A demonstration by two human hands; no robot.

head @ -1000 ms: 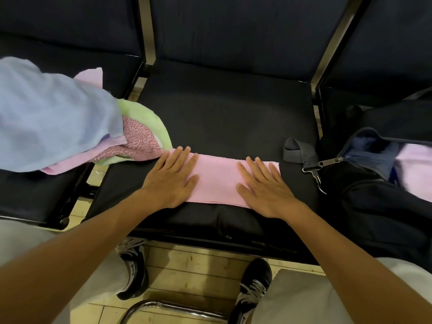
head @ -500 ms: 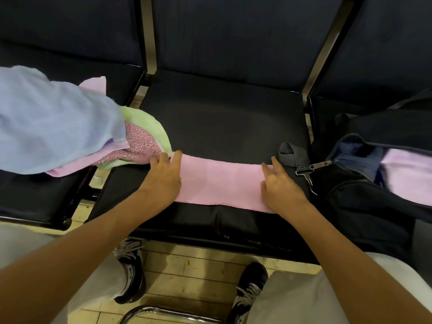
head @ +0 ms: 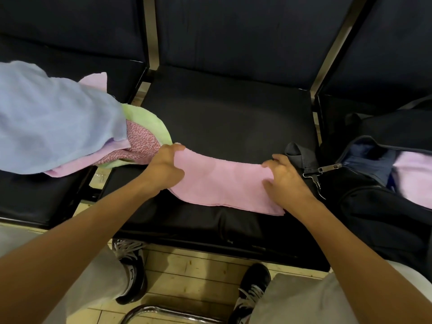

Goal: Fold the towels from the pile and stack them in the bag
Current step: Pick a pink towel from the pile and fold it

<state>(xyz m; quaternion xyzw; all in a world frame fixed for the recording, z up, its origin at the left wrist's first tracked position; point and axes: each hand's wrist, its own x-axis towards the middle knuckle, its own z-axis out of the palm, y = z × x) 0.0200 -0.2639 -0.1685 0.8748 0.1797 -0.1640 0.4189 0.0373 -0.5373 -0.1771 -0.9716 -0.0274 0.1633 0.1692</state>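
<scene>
Head view shows the pink towel (head: 224, 183) lying as a folded strip on the middle seat (head: 229, 118), your left hand (head: 164, 169) curled over one short end and your right hand (head: 284, 181) over the other — fingers closed on cloth. It looks soft, light and limp — grip each end at its corners, right under your fingertips, so the layers don't slide apart.

We see a plain pink towel (head: 224, 183) at the centre on a black seat (head: 222, 122). At nine o'clock, the pile shows a pale blue towel (head: 53, 120), a light green one (head: 145, 120), a red-and-white speckled one (head: 140, 141) and a lilac-pink one (head: 70, 168). At three o'clock, the black bag (head: 378, 206) holds navy cloth (head: 367, 160) and lilac cloth (head: 413, 176). Trousers (head: 294, 298) are grey, shoes (head: 133, 272) black with white laces, the floor (head: 191, 272) pale yellow wood.
</scene>
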